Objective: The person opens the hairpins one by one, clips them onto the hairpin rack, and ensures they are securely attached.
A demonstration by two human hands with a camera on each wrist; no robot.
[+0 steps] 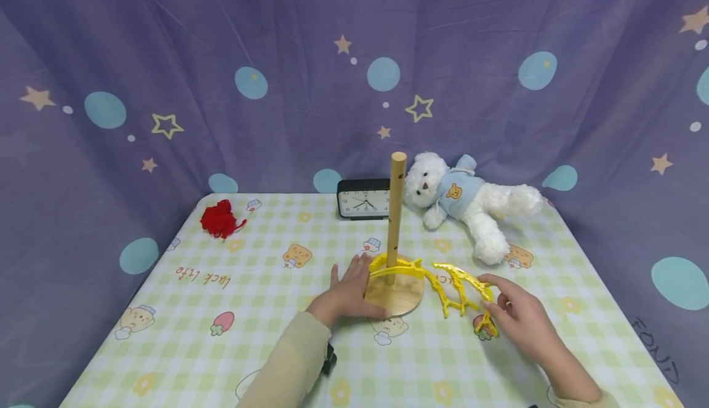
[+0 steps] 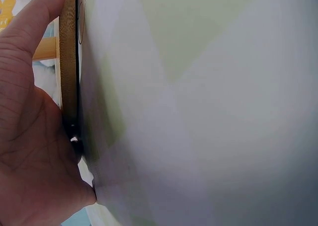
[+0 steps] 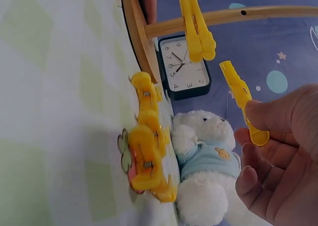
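Observation:
A wooden stand has a round base (image 1: pixel 396 294) and an upright pole (image 1: pixel 396 211) with small dark holes. My left hand (image 1: pixel 351 294) holds the base at its left side, thumb at the near edge and fingers spread toward the far side. Several yellow clothespins (image 3: pixel 196 35) show around the lower pole. To the right of the base, my right hand (image 1: pixel 520 319) pinches one yellow clothespin (image 3: pixel 239 94) between thumb and index finger. Below it, more yellow clothespins (image 3: pixel 148 141), with small springs, stand in a row on the cloth. The left fingertips are hidden in the left wrist view.
Behind the pole stands a black-framed clock (image 1: pixel 362 200). A white teddy bear (image 1: pixel 487 211) in a blue top lies at the back right. Red yarn (image 1: pixel 221 218) sits at the back left. A checked tablecloth (image 1: pixel 266 322) covers the table, and a purple curtain (image 1: pixel 310 20) hangs behind.

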